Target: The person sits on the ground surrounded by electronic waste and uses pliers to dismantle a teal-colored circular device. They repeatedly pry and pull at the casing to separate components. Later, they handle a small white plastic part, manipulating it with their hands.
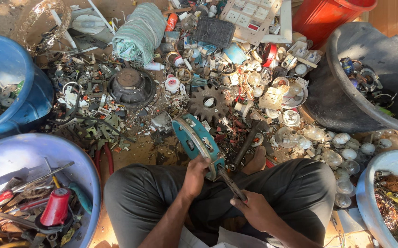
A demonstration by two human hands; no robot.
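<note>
I sit cross-legged on the floor. My left hand [194, 174] grips the near end of a teal, disc-shaped metal part [194, 138] that stands on edge between my knees. My right hand [250, 207] holds the handles of dark pliers [231, 183], whose jaws meet the lower rim of the teal part. A hammer [247, 142] lies just right of the part, next to my bare foot [256, 160].
Scrap covers the floor ahead: a rusty gear [209, 103], a round black speaker [131, 86], a white switch board [254, 18], several bulbs [341, 156]. Blue tubs [33, 92] [77, 160] [368, 183] stand left and right, a black basin [341, 92] and a red bucket [322, 16] at the far right.
</note>
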